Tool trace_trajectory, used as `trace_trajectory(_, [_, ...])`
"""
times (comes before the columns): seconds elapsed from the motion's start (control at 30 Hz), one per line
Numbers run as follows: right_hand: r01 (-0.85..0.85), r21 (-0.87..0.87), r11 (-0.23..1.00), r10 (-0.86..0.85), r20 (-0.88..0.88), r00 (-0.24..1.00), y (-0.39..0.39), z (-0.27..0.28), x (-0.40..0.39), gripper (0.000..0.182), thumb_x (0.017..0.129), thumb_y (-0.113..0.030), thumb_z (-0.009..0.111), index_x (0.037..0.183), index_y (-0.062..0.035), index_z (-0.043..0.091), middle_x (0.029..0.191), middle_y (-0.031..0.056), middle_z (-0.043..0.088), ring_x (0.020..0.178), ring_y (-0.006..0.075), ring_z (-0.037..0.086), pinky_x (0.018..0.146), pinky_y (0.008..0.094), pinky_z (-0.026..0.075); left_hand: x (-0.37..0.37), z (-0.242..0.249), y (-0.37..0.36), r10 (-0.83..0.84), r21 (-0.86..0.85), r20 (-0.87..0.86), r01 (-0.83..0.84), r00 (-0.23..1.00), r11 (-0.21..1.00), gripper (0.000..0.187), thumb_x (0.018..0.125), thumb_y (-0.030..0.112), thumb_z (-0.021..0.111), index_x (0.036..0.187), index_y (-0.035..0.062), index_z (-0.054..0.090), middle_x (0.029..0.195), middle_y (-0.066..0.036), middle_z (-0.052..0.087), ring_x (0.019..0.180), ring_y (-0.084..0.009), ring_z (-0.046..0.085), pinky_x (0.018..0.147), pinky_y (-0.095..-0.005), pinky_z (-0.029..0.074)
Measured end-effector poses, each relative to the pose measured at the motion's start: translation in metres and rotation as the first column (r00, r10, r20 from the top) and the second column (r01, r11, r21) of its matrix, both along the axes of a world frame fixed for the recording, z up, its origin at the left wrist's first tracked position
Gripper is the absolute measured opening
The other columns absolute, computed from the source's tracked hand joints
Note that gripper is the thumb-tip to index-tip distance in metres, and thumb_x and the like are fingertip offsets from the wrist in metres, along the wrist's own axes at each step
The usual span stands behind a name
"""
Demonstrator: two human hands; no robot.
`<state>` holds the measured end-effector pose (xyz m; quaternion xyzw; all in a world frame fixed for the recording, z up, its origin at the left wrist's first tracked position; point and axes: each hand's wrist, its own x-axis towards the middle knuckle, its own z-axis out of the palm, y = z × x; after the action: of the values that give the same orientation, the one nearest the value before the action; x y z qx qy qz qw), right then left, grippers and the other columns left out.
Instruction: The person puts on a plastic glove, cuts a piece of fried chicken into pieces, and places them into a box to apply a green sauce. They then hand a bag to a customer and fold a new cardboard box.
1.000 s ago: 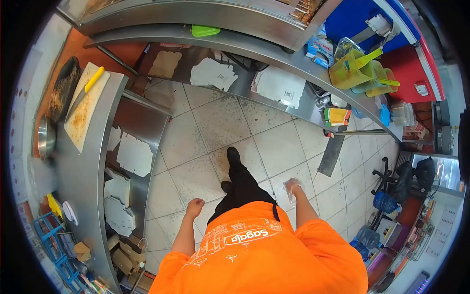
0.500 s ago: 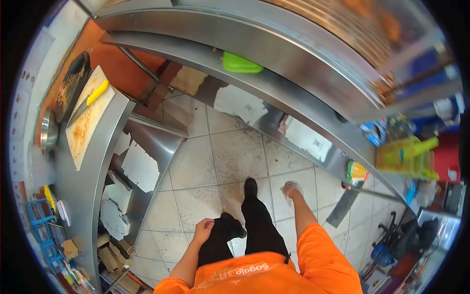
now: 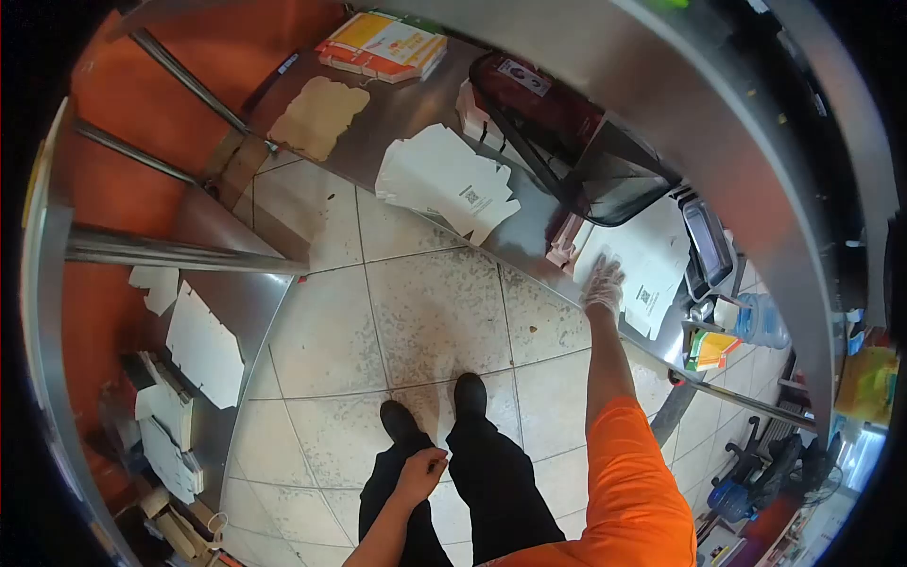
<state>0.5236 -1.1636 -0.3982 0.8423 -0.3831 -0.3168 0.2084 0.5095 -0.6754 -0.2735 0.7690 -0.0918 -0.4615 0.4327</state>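
My right hand (image 3: 605,283), in a clear plastic glove, rests on the near left part of a flat white cardboard sheet (image 3: 652,260) on the steel lower shelf (image 3: 529,231). Its fingers are stretched out over the card. My left hand (image 3: 422,472), bare, hangs over my left leg with its fingers curled together; whatever they may hold is too small to name. Left of the right hand lies another white cardboard sheet (image 3: 449,180). Black plastic trays (image 3: 713,248) stand just beyond the sheet under my right hand.
The upper steel counter edge (image 3: 699,57) curves over the shelf. Printed boxes (image 3: 383,45) and a brown card piece (image 3: 319,117) lie at the back left. More folded cardboard (image 3: 203,345) sits on the left shelf. A water bottle (image 3: 761,319) is at the right.
The view has dipped and moved nearer the lower shelf. My right hand has gone from hanging over the floor to lying on the white sheet. The cutting board and knife are out of view.
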Motion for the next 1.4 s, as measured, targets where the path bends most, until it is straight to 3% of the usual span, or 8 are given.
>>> trace_trajectory(0.23, [-0.018, 0.347, 0.938, -0.130, 0.399, 0.908, 0.097, 0.087, 0.011, 0.034, 0.083, -0.011, 0.047, 0.114, -0.0019, 0.054, 0.090, 0.0136, 0.064, 0.080, 0.0295, 0.062, 0.068, 0.0441, 0.049, 0.030, -0.037, -0.021, 0.264, -0.090, -0.076, -0.270, 0.962, 0.959, 0.013, 0.085, 0.008, 0.057, 0.096, 0.0012, 0.061, 0.085, -0.006, 0.064, 0.077, -0.0122, 0.060, 0.070, -0.0265, 0.047])
trace_trajectory(0.4, [-0.453, -0.175, 0.874, 0.462, 0.589, 0.663, 0.160, 0.090, 0.099, 0.039, 0.083, -0.011, 0.046, 0.122, -0.0091, 0.049, 0.099, 0.0135, 0.063, 0.080, 0.0259, 0.062, 0.070, 0.0401, 0.050, 0.056, -0.026, -0.045, 0.200, -0.102, -0.017, -0.201, 0.980, 0.974, 0.015, 0.086, 0.009, 0.057, 0.097, 0.0008, 0.060, 0.088, -0.008, 0.065, 0.083, -0.0141, 0.062, 0.075, -0.0263, 0.047])
trace_trajectory(0.53, [-0.389, -0.062, 0.919, 0.308, 0.728, 0.612, 0.135, 0.015, 0.209, 0.046, 0.084, -0.016, 0.046, 0.128, -0.0051, 0.040, 0.121, 0.0167, 0.052, 0.096, 0.0292, 0.058, 0.078, 0.0426, 0.049, 0.107, -0.032, -0.024, 0.389, -0.223, 0.155, -0.352, 0.908, 0.909, 0.016, 0.084, 0.011, 0.059, 0.098, 0.0020, 0.060, 0.095, -0.010, 0.064, 0.092, -0.0181, 0.060, 0.080, -0.0291, 0.046])
trace_trajectory(0.57, [-0.479, 0.600, 0.641, -0.423, 0.797, 0.432, 0.111, 0.032, 0.233, 0.041, 0.084, -0.019, 0.049, 0.123, -0.0054, 0.045, 0.110, 0.0154, 0.058, 0.089, 0.0289, 0.061, 0.073, 0.0410, 0.051, 0.129, -0.020, -0.009, 0.422, -0.180, 0.277, -0.384, 0.863, 0.905, 0.017, 0.083, 0.011, 0.060, 0.098, 0.0020, 0.060, 0.096, -0.011, 0.063, 0.094, -0.0189, 0.059, 0.081, -0.0298, 0.045])
trace_trajectory(0.67, [-0.513, -0.129, 0.849, 0.417, 0.760, 0.499, 0.122, -0.002, 0.308, 0.028, 0.085, -0.019, 0.049, 0.109, -0.0046, 0.054, 0.092, 0.0100, 0.063, 0.080, 0.0275, 0.063, 0.069, 0.0360, 0.051, 0.182, -0.070, 0.070, 0.523, -0.075, 0.615, -0.616, 0.591, 0.784, 0.021, 0.076, 0.009, 0.064, 0.096, 0.0018, 0.060, 0.097, -0.013, 0.061, 0.096, -0.0272, 0.057, 0.085, -0.0352, 0.043])
trace_trajectory(0.83, [-0.486, 0.565, 0.667, 0.134, 0.550, 0.824, 0.086, -0.104, 0.324, 0.079, 0.087, -0.049, 0.041, 0.137, 0.0055, 0.014, 0.143, 0.0234, 0.019, 0.132, 0.0335, 0.022, 0.109, 0.0363, 0.019, 0.266, -0.162, 0.227, 0.310, 0.144, 0.904, -0.891, 0.296, 0.431, 0.046, 0.071, 0.017, 0.067, 0.111, -0.0014, 0.051, 0.122, -0.023, 0.044, 0.112, -0.0363, 0.044, 0.092, -0.0424, 0.039])
trace_trajectory(1.17, [-0.469, 0.210, 0.858, 0.302, 0.532, 0.791, 0.068, -0.133, 0.332, 0.082, 0.077, -0.053, 0.048, 0.130, 0.0071, 0.034, 0.130, 0.0244, 0.042, 0.120, 0.0368, 0.042, 0.099, 0.0414, 0.035, 0.356, -0.223, 0.338, -0.157, 0.720, 0.643, -0.522, 0.750, 0.456, 0.041, 0.077, 0.025, 0.058, 0.109, -0.0023, 0.053, 0.100, -0.021, 0.060, 0.087, -0.0357, 0.060, 0.071, -0.0424, 0.051])
trace_trajectory(1.4, [-0.373, 0.296, 0.879, 0.151, 0.569, 0.808, 0.083, -0.091, 0.308, 0.080, 0.077, -0.060, 0.049, 0.132, -0.0028, 0.037, 0.122, 0.0266, 0.047, 0.115, 0.0391, 0.046, 0.097, 0.0457, 0.035, 0.327, -0.156, 0.432, 0.440, -0.282, 0.895, -0.852, -0.068, 0.442, 0.022, 0.081, 0.003, 0.048, 0.101, -0.0039, 0.054, 0.081, -0.015, 0.063, 0.072, -0.0236, 0.061, 0.064, -0.0345, 0.046])
